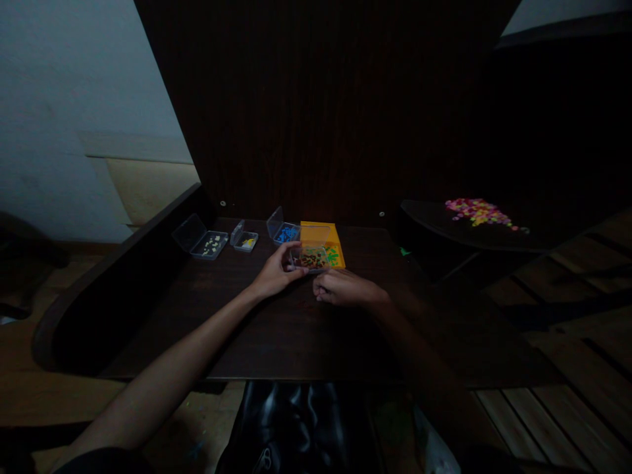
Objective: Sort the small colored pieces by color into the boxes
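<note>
My left hand (277, 271) grips the left end of a clear plastic box (310, 259), with thumb in front and fingers behind. Small dark brown and orange pieces lie inside the box. My right hand (343, 288) is curled closed just in front of the box's right corner; whether its fingers hold anything is hidden. Behind the box is an orange tray (318, 232), partly covered by it, with small green pieces (334, 255) at its right side.
Left of the tray stand open clear boxes with blue pieces (287, 234), yellow and white pieces (248, 242), and cream pieces (213, 245). A pile of pink and yellow bits (478, 212) lies on a curved shelf (429, 220) at right. A raised side panel (123, 270) bounds the desk's left.
</note>
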A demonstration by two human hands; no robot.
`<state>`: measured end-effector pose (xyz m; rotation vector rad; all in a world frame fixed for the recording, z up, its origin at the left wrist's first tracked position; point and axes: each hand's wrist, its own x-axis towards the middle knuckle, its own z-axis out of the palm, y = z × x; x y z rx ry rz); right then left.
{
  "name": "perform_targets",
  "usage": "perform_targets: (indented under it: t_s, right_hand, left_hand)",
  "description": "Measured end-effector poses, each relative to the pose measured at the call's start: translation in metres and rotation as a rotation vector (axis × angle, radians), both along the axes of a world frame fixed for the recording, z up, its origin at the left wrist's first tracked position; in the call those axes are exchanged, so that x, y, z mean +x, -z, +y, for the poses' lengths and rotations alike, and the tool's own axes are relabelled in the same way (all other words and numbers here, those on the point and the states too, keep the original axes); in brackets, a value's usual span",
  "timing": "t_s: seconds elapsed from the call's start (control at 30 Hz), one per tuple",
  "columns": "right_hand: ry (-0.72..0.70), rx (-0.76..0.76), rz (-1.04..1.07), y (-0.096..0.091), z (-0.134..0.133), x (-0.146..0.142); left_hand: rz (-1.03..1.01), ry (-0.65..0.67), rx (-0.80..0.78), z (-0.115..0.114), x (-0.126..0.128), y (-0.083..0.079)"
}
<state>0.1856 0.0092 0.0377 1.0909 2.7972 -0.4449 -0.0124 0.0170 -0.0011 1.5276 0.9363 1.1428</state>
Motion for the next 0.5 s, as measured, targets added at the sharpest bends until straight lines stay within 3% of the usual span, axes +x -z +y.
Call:
perform_targets:
  t_s: [0.27,0.37,0.5]
  right_hand:
    - [0.023,-0.130,0.045,-0.001,0.003,0.004]
    - [0.037,-0.190,0.161,-0.008,0.007,0.010]
    - [0.080,-0.131,0.375,-0.018,0.012,0.020]
  left_hand:
    - [0.041,-0.016,0.012,0.001,-0.001,0.002]
    - [0.037,-0.014,0.003,0.001,0.000,0.004]
    - [0.024,0.014,-0.011,-0.002,0.003,0.004]
